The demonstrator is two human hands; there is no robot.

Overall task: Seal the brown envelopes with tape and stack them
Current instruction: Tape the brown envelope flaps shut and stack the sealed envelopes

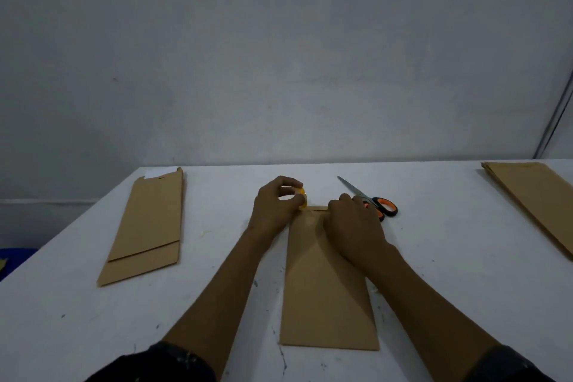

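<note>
1. Centrally, a brown envelope point(328, 298) lies flat on the white table point(77, 319), long side running away from the person, its far end under both hands.
2. The left hand point(274, 206) curls its fingers round a small yellow tape roll point(301, 197) at the envelope's far left corner; most of the roll is hidden inside the grip, and only a yellow edge shows.
3. A thin strip of tape point(313, 209) seems to run along the far edge between the hands, though it is hard to make out in the dim light.
4. The right hand point(353, 223) rests knuckles-up on the envelope's far right corner; its fingertips are hidden beneath it, so whether it pinches the tape or merely presses cannot be told.
5. Just behind that hand lie scissors point(369, 198) with orange-and-black handles, partly covered by the knuckles.
6. Well to the left sits a stack of envelopes point(145, 226), with something white showing at its far end.
7. At the far right, another pile of envelopes point(533, 198) is cut off by the frame edge.
8. Dark sleeves point(161, 363) are cropped at the bottom.
</note>
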